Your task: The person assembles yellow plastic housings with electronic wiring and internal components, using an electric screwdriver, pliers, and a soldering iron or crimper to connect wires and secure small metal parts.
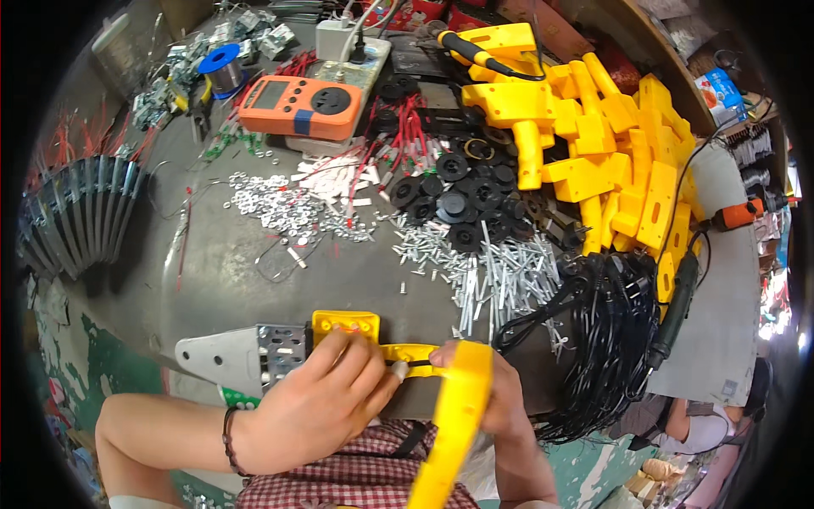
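My left hand [326, 403] is closed, its fingertips pressed into an opened yellow plastic housing [346, 322] at the table's front edge. A grey metal blade-shaped piece with a slotted bracket [225, 356] extends from that housing to the left. Along the housing's narrow handle part runs a short black cord. In my right hand [502, 394] is a yellow plastic housing half [462, 394], tilted downward toward me. The fingertips of that hand also reach the end of the handle. What my left fingertips pinch is hidden.
Behind my hands lie piles of silver screws [509, 276], black knobs [483, 195], small washers [271, 199] and yellow housings [610, 161]. An orange multimeter [301, 108] stands at the back. Coiled black cables [606, 339] and a dark-handled screwdriver [674, 314] are at right; metal blades [85, 212] stand at left.
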Action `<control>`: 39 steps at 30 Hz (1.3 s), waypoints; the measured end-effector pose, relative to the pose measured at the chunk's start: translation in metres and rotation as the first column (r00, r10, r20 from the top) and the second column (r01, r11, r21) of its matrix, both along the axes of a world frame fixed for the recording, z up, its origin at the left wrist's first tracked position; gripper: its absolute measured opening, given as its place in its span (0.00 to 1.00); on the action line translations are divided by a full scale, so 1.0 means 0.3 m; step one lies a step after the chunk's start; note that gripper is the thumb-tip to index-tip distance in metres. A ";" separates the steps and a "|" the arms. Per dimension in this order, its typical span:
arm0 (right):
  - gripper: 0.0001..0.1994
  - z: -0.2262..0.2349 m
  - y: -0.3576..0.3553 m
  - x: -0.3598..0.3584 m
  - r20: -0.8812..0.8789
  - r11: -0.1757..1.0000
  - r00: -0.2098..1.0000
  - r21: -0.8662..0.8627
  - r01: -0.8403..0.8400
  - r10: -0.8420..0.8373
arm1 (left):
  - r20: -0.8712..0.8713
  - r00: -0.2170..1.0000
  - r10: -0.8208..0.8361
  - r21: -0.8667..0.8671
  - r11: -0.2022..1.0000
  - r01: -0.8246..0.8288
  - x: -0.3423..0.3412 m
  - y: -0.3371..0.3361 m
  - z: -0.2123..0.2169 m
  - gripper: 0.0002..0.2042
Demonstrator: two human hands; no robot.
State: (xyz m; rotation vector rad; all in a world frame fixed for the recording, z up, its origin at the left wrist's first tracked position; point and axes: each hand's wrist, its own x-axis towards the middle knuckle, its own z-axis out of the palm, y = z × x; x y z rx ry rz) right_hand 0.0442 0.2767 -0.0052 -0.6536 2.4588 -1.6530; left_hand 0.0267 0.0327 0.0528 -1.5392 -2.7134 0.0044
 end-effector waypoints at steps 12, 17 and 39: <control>0.27 0.051 -0.130 -0.043 -0.194 0.876 0.979 0.480 0.038 0.064 | 0.899 0.346 0.269 0.023 0.760 -0.650 -0.220 -0.193 0.029 0.20; 0.30 0.061 -0.156 0.005 -0.242 0.814 0.956 0.581 0.006 0.165 | 0.893 0.414 0.178 0.082 0.839 -0.538 -0.160 -0.179 -0.029 0.28; 0.22 0.167 -0.070 -0.235 0.445 0.683 0.846 0.521 -0.512 0.295 | 0.884 0.464 0.062 0.229 0.808 -0.544 -0.182 -0.150 -0.094 0.28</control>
